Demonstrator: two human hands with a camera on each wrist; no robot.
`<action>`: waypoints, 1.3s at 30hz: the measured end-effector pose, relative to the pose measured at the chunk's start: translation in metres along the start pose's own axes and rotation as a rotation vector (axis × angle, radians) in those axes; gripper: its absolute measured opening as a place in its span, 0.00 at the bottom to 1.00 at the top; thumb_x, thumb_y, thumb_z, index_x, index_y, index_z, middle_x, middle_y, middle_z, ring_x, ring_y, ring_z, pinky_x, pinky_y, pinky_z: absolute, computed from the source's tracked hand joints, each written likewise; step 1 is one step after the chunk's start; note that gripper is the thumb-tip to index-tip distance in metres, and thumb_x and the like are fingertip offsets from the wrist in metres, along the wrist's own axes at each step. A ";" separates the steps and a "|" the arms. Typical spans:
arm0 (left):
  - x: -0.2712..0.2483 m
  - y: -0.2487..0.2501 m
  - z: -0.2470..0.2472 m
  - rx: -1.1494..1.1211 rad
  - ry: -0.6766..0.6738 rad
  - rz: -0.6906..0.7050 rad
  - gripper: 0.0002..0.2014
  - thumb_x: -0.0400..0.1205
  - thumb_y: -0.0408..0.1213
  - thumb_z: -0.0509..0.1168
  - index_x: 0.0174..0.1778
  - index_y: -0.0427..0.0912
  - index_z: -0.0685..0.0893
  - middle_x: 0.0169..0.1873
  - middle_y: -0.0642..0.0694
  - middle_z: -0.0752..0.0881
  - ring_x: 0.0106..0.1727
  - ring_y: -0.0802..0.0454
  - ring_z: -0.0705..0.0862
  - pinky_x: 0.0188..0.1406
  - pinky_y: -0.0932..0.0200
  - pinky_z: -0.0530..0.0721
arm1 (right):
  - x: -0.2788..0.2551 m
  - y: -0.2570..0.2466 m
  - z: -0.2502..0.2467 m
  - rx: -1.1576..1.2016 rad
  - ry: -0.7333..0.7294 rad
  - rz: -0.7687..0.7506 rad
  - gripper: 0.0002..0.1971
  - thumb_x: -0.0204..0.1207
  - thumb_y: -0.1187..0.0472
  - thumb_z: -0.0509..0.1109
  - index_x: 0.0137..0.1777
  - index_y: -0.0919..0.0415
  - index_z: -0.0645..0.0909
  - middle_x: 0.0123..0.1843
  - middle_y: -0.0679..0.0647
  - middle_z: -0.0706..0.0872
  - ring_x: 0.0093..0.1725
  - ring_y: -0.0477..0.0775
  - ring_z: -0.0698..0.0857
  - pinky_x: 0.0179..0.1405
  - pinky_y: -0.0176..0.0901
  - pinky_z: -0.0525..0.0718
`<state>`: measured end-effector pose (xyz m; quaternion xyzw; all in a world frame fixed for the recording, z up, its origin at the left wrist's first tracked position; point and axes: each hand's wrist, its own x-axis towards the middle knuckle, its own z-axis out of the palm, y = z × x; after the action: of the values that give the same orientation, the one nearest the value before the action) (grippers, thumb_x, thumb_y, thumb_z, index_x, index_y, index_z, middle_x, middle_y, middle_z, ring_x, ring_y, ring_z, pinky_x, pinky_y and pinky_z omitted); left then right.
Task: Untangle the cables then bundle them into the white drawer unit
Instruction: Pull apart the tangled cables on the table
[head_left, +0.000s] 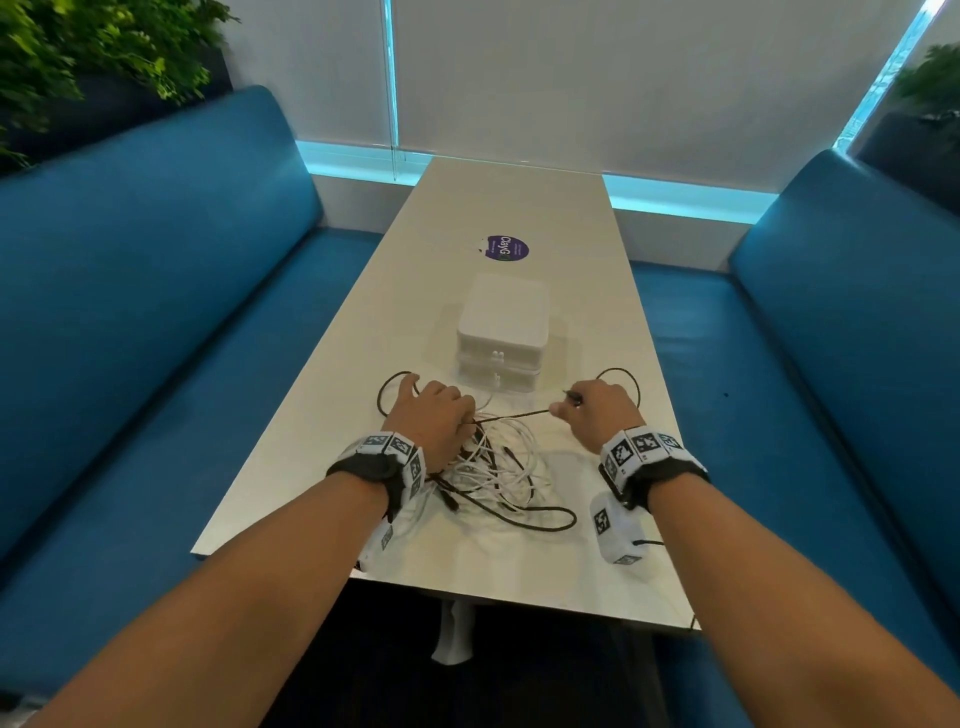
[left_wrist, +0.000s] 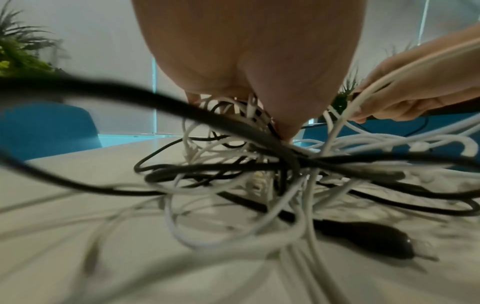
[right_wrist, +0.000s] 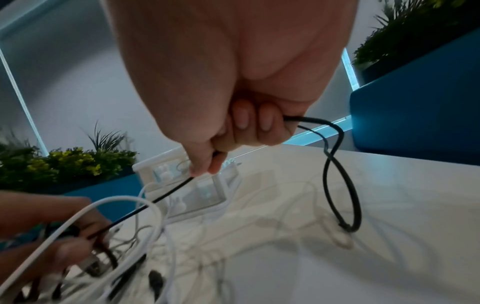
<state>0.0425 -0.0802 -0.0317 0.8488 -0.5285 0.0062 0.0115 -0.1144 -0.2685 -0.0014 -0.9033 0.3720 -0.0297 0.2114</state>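
Observation:
A tangle of white and black cables (head_left: 498, 467) lies on the pale table (head_left: 519, 208), just in front of the white drawer unit (head_left: 501, 332), whose two drawers are closed. My left hand (head_left: 465, 415) sits on the tangle's left side, fingers curled into the cables (left_wrist: 259, 174). My right hand (head_left: 569, 405) grips a black cable (head_left: 514, 414) that runs taut to the left hand. In the right wrist view my right hand (right_wrist: 207, 164) pinches this black cable (right_wrist: 168, 193), and its slack loops (right_wrist: 342, 185) onto the table behind. A black plug (left_wrist: 376, 240) lies loose.
Blue benches (head_left: 156, 312) (head_left: 857, 338) run along both sides of the narrow table. A purple round sticker (head_left: 506, 248) lies beyond the drawer unit. Plants (head_left: 78, 52) stand behind the benches. The table's front edge (head_left: 467, 587) is under my forearms.

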 end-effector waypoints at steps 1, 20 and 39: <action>0.001 0.002 -0.001 0.037 -0.008 0.014 0.10 0.89 0.47 0.53 0.58 0.55 0.80 0.57 0.53 0.82 0.68 0.48 0.75 0.80 0.35 0.53 | -0.002 -0.001 0.001 -0.019 0.010 0.004 0.15 0.81 0.45 0.70 0.44 0.57 0.80 0.47 0.60 0.87 0.44 0.62 0.85 0.41 0.47 0.81; 0.013 0.041 -0.004 0.165 0.068 0.190 0.15 0.81 0.32 0.59 0.64 0.41 0.77 0.62 0.44 0.78 0.67 0.43 0.74 0.79 0.43 0.59 | -0.014 -0.032 0.034 -0.060 -0.114 -0.258 0.11 0.84 0.48 0.65 0.57 0.53 0.83 0.50 0.58 0.90 0.50 0.62 0.86 0.51 0.56 0.86; 0.016 0.032 -0.007 0.233 0.000 0.133 0.12 0.87 0.44 0.60 0.60 0.51 0.87 0.59 0.47 0.85 0.67 0.43 0.77 0.78 0.34 0.59 | -0.020 -0.014 0.020 -0.306 -0.044 -0.195 0.14 0.87 0.47 0.57 0.67 0.52 0.72 0.53 0.61 0.84 0.49 0.66 0.85 0.47 0.55 0.85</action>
<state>0.0207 -0.1082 -0.0242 0.8074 -0.5795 0.0681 -0.0876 -0.1154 -0.2382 -0.0120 -0.9572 0.2782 0.0266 0.0756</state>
